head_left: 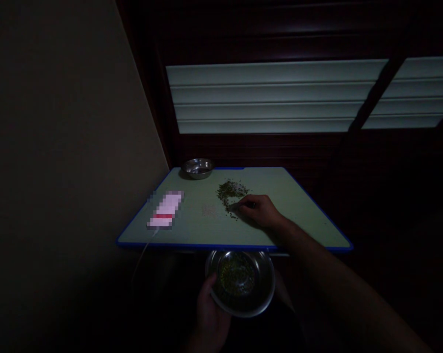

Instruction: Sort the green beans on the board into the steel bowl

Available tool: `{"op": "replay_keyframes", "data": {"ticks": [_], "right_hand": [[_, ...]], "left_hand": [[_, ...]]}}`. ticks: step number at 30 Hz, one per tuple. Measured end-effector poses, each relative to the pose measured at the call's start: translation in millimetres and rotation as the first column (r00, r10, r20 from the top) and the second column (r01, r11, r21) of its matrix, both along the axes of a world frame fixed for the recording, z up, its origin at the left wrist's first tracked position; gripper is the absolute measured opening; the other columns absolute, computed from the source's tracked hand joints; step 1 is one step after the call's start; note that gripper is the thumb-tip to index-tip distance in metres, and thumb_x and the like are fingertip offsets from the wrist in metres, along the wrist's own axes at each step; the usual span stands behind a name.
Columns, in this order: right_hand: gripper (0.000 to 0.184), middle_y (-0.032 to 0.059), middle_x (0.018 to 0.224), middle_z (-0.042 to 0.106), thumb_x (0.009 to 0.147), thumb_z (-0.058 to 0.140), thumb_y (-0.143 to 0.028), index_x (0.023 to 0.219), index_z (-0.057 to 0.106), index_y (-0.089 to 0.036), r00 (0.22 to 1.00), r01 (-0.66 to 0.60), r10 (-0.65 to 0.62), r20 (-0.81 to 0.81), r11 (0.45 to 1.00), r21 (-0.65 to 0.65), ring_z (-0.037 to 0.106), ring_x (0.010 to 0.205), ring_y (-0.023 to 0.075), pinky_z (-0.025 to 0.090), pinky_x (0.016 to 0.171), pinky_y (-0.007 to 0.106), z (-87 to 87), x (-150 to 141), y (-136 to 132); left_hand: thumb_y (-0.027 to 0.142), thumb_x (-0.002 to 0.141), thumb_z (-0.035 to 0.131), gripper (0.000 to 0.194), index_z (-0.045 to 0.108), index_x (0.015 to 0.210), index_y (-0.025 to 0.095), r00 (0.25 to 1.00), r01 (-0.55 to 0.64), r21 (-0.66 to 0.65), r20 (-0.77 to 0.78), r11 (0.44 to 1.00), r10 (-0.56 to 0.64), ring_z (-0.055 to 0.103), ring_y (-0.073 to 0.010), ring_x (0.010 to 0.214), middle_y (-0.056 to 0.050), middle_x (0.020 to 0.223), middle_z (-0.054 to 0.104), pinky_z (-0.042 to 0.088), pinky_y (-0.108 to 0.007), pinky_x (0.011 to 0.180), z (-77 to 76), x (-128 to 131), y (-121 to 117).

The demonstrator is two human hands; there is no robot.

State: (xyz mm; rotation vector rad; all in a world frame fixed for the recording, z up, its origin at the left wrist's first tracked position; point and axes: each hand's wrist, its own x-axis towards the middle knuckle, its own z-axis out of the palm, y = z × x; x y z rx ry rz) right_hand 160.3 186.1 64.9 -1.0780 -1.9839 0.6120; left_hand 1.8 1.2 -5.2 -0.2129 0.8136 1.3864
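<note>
My left hand point(211, 306) grips the left rim of a shiny metal bowl point(267, 289), held below the table's front edge. Small greenish grains point(238, 274), like mung beans, lie in its bottom. Over the table, my right hand point(260, 210) is closed, its fingertips low at the near right side of a scattered pile of similar dark green grains point(226, 190). A dim greyish shape shows at those fingertips; I cannot make out what it is. Some paler bits point(239, 187) lie among the pile, and a faint patch of small pale bits point(209, 211) lies to its left.
A smaller metal bowl point(198, 169) stands at the table's back left corner. A lit phone point(166, 210) lies at the left, its white cable point(144, 252) hanging over the front edge. The pale table point(302, 215) has a blue rim. A wall and slatted doors point(265, 95) stand around it.
</note>
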Motion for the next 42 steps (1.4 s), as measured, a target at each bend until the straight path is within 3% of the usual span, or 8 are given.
{"op": "replay_keyframes", "data": {"ticks": [17, 26, 35, 42], "right_hand": [[0.017, 0.0053, 0.083, 0.076, 0.076, 0.066, -0.026, 0.086, 0.076, -0.018, 0.999, -0.038, 0.038, -0.003, 0.998, -0.059, 0.066, 0.074, 0.0176, 0.049, 0.071, 0.030, 3.6, -1.9, 1.7], [0.017, 0.0052, 0.080, 0.075, 0.074, 0.067, -0.025, 0.085, 0.076, -0.016, 0.990, -0.141, 0.138, -0.029, 0.979, -0.146, 0.065, 0.074, 0.0172, 0.049, 0.070, 0.029, 11.4, -6.8, 6.7], [0.018, 0.0057, 0.077, 0.073, 0.071, 0.070, -0.029, 0.080, 0.074, -0.014, 0.982, -0.186, 0.178, -0.055, 0.959, -0.216, 0.064, 0.073, 0.0174, 0.049, 0.069, 0.029, 18.1, -4.5, 7.4], [0.018, 0.0048, 0.077, 0.072, 0.072, 0.069, -0.029, 0.081, 0.073, -0.015, 0.976, -0.215, 0.202, -0.078, 0.947, -0.240, 0.063, 0.071, 0.0159, 0.049, 0.068, 0.028, 13.5, -6.1, 12.1]], "left_hand": [[0.021, 0.085, 0.056, 0.022, 0.077, 0.090, 0.018, 1.000, -0.011, 0.036, 0.017, 0.999, 0.011, 0.073, -0.0246, 0.085, -0.008, 0.088, 0.080, 0.049, -0.043, 0.096, -0.8, 0.2, -1.0], [0.021, 0.086, 0.054, 0.023, 0.077, 0.085, 0.019, 1.000, -0.007, 0.053, 0.000, 0.999, 0.007, 0.073, -0.0229, 0.088, -0.007, 0.087, 0.080, 0.049, -0.041, 0.096, -5.1, -1.4, 1.5], [0.022, 0.085, 0.056, 0.023, 0.077, 0.095, 0.018, 1.000, -0.002, 0.051, 0.001, 0.999, 0.002, 0.072, -0.0264, 0.094, -0.009, 0.090, 0.079, 0.049, -0.044, 0.097, -4.4, -2.1, 0.4], [0.023, 0.084, 0.059, 0.028, 0.075, 0.107, 0.021, 1.000, 0.002, 0.083, 0.000, 0.997, -0.002, 0.072, -0.0259, 0.092, -0.007, 0.089, 0.080, 0.049, -0.045, 0.096, -5.3, -2.3, -0.3]]}}
